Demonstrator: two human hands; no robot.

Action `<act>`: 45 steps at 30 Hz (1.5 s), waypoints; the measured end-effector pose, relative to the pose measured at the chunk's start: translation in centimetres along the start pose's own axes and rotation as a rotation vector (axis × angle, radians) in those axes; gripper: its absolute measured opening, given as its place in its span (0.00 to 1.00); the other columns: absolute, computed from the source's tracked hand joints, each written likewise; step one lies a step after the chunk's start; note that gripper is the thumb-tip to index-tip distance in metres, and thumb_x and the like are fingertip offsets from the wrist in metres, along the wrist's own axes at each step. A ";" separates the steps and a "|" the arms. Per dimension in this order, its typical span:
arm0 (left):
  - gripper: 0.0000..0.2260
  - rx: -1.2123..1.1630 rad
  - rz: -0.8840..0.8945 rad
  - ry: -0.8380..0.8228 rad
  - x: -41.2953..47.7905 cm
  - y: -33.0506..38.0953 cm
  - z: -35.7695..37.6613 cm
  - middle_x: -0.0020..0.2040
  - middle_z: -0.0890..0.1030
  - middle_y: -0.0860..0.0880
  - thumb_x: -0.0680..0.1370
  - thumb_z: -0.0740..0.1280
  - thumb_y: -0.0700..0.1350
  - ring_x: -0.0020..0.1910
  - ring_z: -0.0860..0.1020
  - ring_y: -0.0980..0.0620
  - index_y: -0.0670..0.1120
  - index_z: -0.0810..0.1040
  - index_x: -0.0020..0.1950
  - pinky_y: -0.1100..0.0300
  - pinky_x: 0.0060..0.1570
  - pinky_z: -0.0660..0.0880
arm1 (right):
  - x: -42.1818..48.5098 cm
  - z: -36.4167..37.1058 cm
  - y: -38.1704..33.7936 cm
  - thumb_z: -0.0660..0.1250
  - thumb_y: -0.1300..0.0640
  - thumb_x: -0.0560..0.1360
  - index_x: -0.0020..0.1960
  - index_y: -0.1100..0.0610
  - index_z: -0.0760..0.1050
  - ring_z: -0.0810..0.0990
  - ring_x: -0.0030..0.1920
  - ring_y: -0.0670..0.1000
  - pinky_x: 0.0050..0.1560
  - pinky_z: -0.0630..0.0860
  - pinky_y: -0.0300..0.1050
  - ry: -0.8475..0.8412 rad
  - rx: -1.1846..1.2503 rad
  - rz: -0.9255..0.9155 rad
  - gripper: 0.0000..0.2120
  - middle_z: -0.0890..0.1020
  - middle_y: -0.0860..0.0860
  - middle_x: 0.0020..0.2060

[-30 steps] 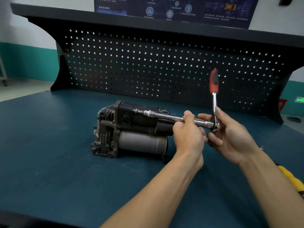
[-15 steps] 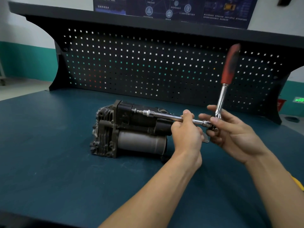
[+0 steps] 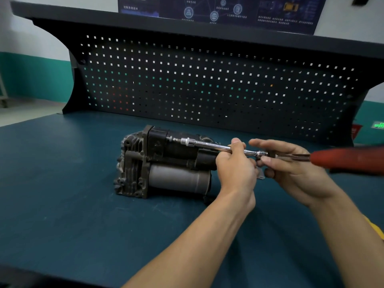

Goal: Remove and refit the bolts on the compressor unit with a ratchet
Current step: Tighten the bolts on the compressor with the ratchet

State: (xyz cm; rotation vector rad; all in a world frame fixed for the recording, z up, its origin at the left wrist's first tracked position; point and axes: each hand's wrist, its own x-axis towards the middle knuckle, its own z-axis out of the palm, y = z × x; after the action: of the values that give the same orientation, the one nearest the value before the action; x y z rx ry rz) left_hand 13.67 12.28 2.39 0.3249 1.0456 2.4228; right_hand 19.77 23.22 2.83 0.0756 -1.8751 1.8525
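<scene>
A dark, grimy compressor unit (image 3: 166,163) lies on the blue-green bench top (image 3: 62,204). A chrome extension bar (image 3: 209,145) with a socket (image 3: 187,141) runs from the unit's upper block to the ratchet head. My left hand (image 3: 236,169) grips the bar near its right end. My right hand (image 3: 295,171) pinches the ratchet head between fingers and thumb, index finger stretched over it. The ratchet's red handle (image 3: 349,159) points right, nearly level and blurred. The bolt itself is hidden by the socket.
A black pegboard (image 3: 207,84) with a shelf on top stands at the back of the bench. A yellow object (image 3: 377,228) shows at the right edge, behind my right forearm. A poster hangs on the wall above.
The red handle has swung from upright down to the right, to nearly level. My left hand has stayed on the bar, and my right hand has stayed at the ratchet head.
</scene>
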 end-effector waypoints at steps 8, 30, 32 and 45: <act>0.13 0.020 0.022 0.019 -0.1 -0.1 0.1 0.19 0.68 0.57 0.86 0.58 0.48 0.16 0.66 0.60 0.44 0.69 0.44 0.68 0.20 0.62 | 1.1 1.2 0.7 0.72 0.47 0.69 0.47 0.52 0.86 0.73 0.25 0.43 0.23 0.68 0.33 0.180 0.314 0.277 0.12 0.86 0.53 0.49; 0.12 0.020 -0.002 0.060 0.0 -0.3 0.0 0.19 0.67 0.57 0.85 0.59 0.50 0.19 0.65 0.60 0.44 0.71 0.47 0.66 0.21 0.63 | 0.8 0.2 -0.4 0.66 0.39 0.71 0.50 0.63 0.81 0.77 0.25 0.52 0.24 0.72 0.39 0.197 -0.128 0.258 0.27 0.84 0.56 0.36; 0.12 0.009 0.003 0.056 0.0 -0.2 0.1 0.20 0.67 0.57 0.85 0.59 0.50 0.19 0.65 0.60 0.44 0.71 0.46 0.66 0.21 0.63 | 1.1 0.6 0.0 0.66 0.40 0.75 0.46 0.63 0.82 0.72 0.21 0.49 0.21 0.69 0.39 0.283 -0.103 0.247 0.23 0.82 0.55 0.33; 0.11 -0.012 -0.029 0.051 -0.1 -0.1 0.1 0.20 0.67 0.58 0.85 0.60 0.49 0.19 0.64 0.59 0.45 0.71 0.47 0.67 0.21 0.63 | 0.5 -0.9 0.0 0.70 0.54 0.71 0.56 0.57 0.82 0.75 0.27 0.45 0.25 0.69 0.34 0.134 0.120 0.235 0.15 0.86 0.53 0.50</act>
State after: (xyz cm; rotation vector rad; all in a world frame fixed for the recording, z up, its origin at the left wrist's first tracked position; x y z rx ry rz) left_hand 13.86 12.32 2.38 0.2443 1.0503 2.4223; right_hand 19.62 24.19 2.98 -0.2329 -1.7422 2.0698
